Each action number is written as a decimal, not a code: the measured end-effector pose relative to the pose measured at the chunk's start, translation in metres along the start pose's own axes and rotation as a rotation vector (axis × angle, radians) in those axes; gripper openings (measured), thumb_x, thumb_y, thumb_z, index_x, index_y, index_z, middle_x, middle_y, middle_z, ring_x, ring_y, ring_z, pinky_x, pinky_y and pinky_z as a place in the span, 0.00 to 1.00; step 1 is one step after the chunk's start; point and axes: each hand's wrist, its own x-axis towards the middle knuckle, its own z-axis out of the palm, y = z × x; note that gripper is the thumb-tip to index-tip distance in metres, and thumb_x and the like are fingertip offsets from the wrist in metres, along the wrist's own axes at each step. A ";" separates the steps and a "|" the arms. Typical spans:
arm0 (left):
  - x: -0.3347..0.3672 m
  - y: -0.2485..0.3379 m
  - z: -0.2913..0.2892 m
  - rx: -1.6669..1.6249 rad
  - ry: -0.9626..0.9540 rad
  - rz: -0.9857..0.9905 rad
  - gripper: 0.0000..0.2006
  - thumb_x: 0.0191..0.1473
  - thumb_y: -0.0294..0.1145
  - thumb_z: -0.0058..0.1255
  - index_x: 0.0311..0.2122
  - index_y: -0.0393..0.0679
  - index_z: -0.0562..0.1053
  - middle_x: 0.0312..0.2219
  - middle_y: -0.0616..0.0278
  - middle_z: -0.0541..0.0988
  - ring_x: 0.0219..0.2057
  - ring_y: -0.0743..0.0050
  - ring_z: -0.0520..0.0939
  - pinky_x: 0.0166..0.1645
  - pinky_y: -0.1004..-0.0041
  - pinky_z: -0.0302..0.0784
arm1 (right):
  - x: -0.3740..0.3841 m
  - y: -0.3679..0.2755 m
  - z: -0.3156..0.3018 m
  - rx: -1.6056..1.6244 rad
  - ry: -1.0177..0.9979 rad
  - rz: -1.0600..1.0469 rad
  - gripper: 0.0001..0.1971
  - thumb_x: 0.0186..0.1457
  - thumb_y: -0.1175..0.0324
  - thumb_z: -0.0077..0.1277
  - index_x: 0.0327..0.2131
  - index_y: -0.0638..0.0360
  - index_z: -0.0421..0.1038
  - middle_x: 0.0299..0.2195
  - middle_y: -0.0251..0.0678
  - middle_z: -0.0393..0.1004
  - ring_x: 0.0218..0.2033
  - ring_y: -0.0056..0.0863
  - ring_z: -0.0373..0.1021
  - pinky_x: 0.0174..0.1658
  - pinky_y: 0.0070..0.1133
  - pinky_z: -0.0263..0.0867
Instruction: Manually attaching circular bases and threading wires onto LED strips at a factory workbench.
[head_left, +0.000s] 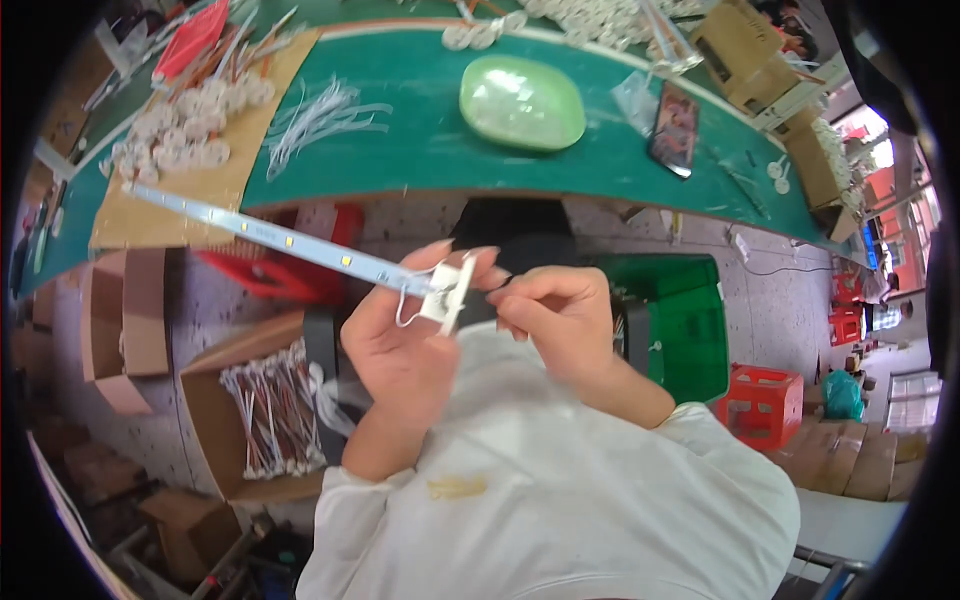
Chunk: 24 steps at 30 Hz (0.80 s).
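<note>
My left hand (pixel 400 345) is closed on an LED light strip (pixel 290 243), a narrow pale bar with small yellow diodes. The bar points to the far left, over the table edge. At its near end sits a white plastic end piece (pixel 443 294) between my thumb and fingers, with a white wire (pixel 404 303) looping out beside it. Just right of the end piece is my right hand (pixel 568 315), its thumb and fingertips pinched together. Whatever lies between those fingertips is too small to make out.
On the green table (pixel 420 165) stand a light green bowl (pixel 528 141), a phone (pixel 675 130), white strips (pixel 325 120) and a heap of round white parts (pixel 180 130). Below are a cardboard box (pixel 208 410) of bundled strips, a green crate (pixel 702 320) and a red stool (pixel 762 405).
</note>
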 end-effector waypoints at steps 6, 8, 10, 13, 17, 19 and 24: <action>-0.014 0.002 0.001 -0.116 -0.001 -0.070 0.35 0.49 0.50 0.60 0.57 0.40 0.64 0.45 0.44 0.76 0.36 0.62 0.76 0.42 0.66 0.71 | -0.001 0.026 0.007 -0.268 -0.003 -0.283 0.05 0.44 0.83 0.61 0.28 0.68 0.78 0.26 0.39 0.78 0.25 0.19 0.71 0.28 0.16 0.66; -0.013 -0.004 -0.005 -0.167 -0.052 -0.020 0.33 0.51 0.50 0.58 0.57 0.41 0.65 0.46 0.46 0.76 0.34 0.64 0.75 0.40 0.68 0.69 | 0.001 0.032 0.004 -0.312 -0.014 -0.330 0.05 0.43 0.83 0.61 0.28 0.67 0.78 0.25 0.39 0.78 0.25 0.19 0.71 0.27 0.16 0.65; -0.013 -0.005 -0.006 -0.188 -0.075 -0.014 0.33 0.53 0.52 0.55 0.58 0.41 0.64 0.49 0.47 0.75 0.30 0.70 0.72 0.37 0.71 0.66 | 0.002 0.029 0.002 -0.363 -0.021 -0.380 0.05 0.43 0.82 0.61 0.27 0.66 0.78 0.25 0.38 0.78 0.24 0.19 0.71 0.27 0.16 0.65; -0.015 -0.010 -0.011 -0.242 -0.099 0.018 0.32 0.53 0.49 0.55 0.57 0.41 0.64 0.48 0.46 0.75 0.29 0.72 0.70 0.35 0.73 0.64 | 0.001 0.019 0.007 -0.634 -0.102 -0.524 0.07 0.39 0.84 0.59 0.26 0.68 0.75 0.24 0.38 0.76 0.23 0.26 0.70 0.26 0.19 0.63; -0.014 -0.013 -0.013 -0.166 0.022 0.028 0.33 0.51 0.42 0.61 0.55 0.32 0.64 0.45 0.41 0.76 0.31 0.71 0.78 0.42 0.71 0.75 | 0.001 0.017 0.007 -0.747 -0.117 -0.564 0.08 0.40 0.83 0.59 0.29 0.68 0.76 0.25 0.39 0.77 0.23 0.26 0.71 0.27 0.18 0.64; -0.012 -0.013 -0.010 -0.204 0.099 0.050 0.26 0.53 0.35 0.60 0.53 0.34 0.65 0.41 0.42 0.77 0.38 0.68 0.79 0.42 0.73 0.76 | -0.001 0.017 0.008 -0.668 -0.117 -0.470 0.09 0.43 0.84 0.58 0.32 0.68 0.77 0.29 0.40 0.77 0.26 0.24 0.72 0.29 0.17 0.67; -0.016 -0.018 -0.008 -0.066 0.019 0.081 0.21 0.55 0.31 0.57 0.51 0.36 0.66 0.41 0.43 0.77 0.44 0.63 0.79 0.43 0.71 0.76 | -0.004 0.029 -0.004 -0.457 -0.098 -0.360 0.09 0.46 0.86 0.55 0.34 0.69 0.76 0.34 0.41 0.75 0.31 0.23 0.73 0.31 0.17 0.70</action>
